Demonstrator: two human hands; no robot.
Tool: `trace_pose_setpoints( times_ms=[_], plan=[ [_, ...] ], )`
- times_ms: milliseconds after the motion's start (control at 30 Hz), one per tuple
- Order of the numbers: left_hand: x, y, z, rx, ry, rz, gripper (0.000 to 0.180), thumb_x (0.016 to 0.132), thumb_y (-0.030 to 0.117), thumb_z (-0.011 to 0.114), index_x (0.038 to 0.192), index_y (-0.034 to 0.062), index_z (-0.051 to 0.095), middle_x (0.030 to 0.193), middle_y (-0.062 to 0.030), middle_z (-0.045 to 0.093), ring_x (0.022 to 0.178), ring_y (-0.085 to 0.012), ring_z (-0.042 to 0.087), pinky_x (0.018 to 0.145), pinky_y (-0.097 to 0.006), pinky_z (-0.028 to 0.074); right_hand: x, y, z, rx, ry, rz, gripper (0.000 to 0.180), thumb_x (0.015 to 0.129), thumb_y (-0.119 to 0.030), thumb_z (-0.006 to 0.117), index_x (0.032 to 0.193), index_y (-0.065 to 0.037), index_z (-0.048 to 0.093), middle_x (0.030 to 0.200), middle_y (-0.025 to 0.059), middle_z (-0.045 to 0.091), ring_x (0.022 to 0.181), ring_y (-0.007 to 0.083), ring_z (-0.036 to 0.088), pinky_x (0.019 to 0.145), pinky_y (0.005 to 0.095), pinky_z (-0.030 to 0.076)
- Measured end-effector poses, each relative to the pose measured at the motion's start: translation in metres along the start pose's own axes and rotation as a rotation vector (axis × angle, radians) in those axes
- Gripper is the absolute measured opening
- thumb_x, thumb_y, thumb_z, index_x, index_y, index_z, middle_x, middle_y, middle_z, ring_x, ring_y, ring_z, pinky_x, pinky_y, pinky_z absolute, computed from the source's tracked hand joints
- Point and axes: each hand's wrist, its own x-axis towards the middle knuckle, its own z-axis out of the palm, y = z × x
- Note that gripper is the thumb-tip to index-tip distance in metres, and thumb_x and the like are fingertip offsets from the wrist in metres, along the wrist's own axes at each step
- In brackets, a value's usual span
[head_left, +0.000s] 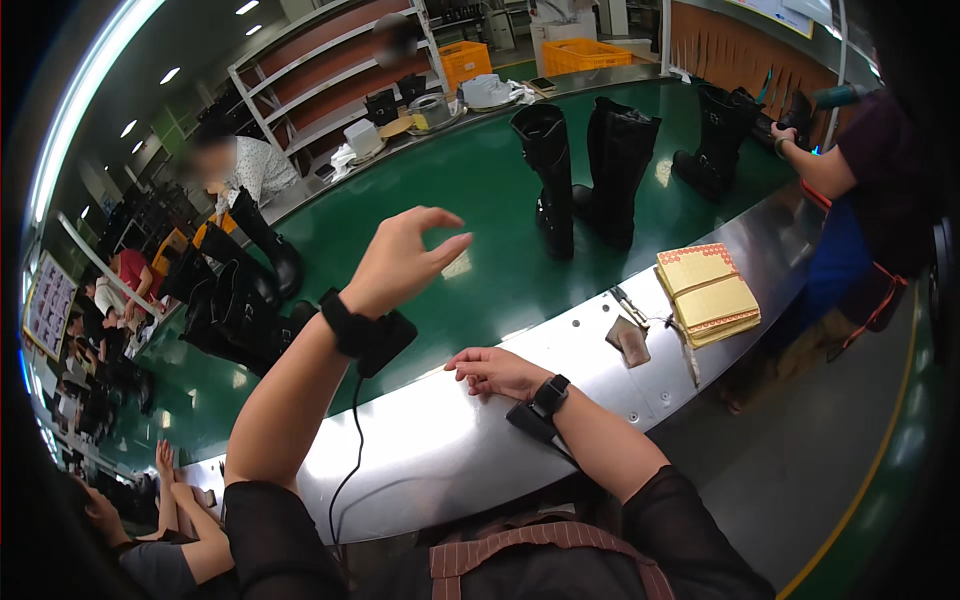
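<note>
My left hand [405, 258] is raised over the green table surface, its thumb and fingers apart in a C shape with nothing between them. Low over the metal edge strip [420, 470], my right hand [500, 372] has its fingers loosely curled, the index stretched out to the left; I see nothing in it. Ahead and right of my left hand stand two tall black boots [545, 180], upright on the green surface. Right of my right hand lie a brown block-like piece [628, 342], a small tool [628, 300] and a stack of yellow cardboard pieces [708, 295].
More black boots [245, 300] stand at the left, and another black pair [715, 140] at the far right beside a co-worker's arm [820, 165]. Other people sit along the left and far sides. White bundles and a tape roll [432, 110] line the far edge. A cable [355, 440] hangs from my left wrist.
</note>
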Motion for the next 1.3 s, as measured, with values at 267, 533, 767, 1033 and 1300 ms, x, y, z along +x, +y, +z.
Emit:
trace_pose_setpoints(
  times_ms=[267,533,767,1033,1300],
  plan=[
    [0.125,0.025,0.076,0.261,0.117,0.235,0.082,0.079,0.027,0.07,0.147,0.0165,0.025,0.142,-0.0269,0.033,0.136,-0.0395,0.027,0.111,-0.043,0.028,0.002,-0.002,0.009,-0.042,-0.016,0.017,0.022,0.096,-0.024,0.054,0.112,-0.009,0.06,0.086,-0.0025,0.055,0.068,0.0067,0.051,0.067,0.0208,0.046],
    [0.177,0.087,0.125,0.325,-0.1,-0.067,0.096,0.071,0.057,0.07,0.147,0.044,0.013,0.128,-0.0217,0.043,0.122,-0.0389,0.039,0.095,-0.061,0.038,0.0,-0.004,0.014,-0.123,0.036,0.004,0.021,0.093,-0.024,0.057,0.106,-0.01,0.064,0.077,-0.0031,0.057,0.064,0.0064,0.052,0.054,0.0206,0.041],
    [0.201,0.107,0.151,0.27,-0.1,-0.167,0.086,0.07,0.069,0.065,0.143,0.0335,0.036,0.129,-0.0188,0.043,0.125,-0.0371,0.036,0.097,-0.048,0.043,0.027,0.028,-0.001,-0.137,0.067,-0.123,0.021,0.092,-0.027,0.057,0.098,-0.007,0.062,0.08,-0.0011,0.059,0.064,0.0056,0.054,0.057,0.0202,0.048],
    [0.183,0.049,0.137,0.23,0.145,-0.158,0.041,0.083,0.046,0.064,0.115,0.0217,0.063,0.113,-0.016,0.055,0.108,-0.0355,0.051,0.088,-0.043,0.048,0.01,0.008,0.008,-0.058,0.111,0.014,0.021,0.093,-0.028,0.058,0.103,-0.01,0.064,0.08,-0.0031,0.056,0.061,0.0053,0.053,0.046,0.0193,0.039],
    [0.093,0.025,0.032,0.116,0.381,0.049,0.027,0.077,0.02,0.071,0.095,0.0012,0.064,0.097,-0.0183,0.06,0.094,-0.036,0.058,0.081,-0.041,0.047,-0.046,-0.02,0.051,-0.509,0.692,-0.854,0.013,0.088,-0.01,0.063,0.099,-0.004,0.064,0.085,0.0022,0.057,0.071,0.0095,0.051,0.066,0.0222,0.043]
  ],
)
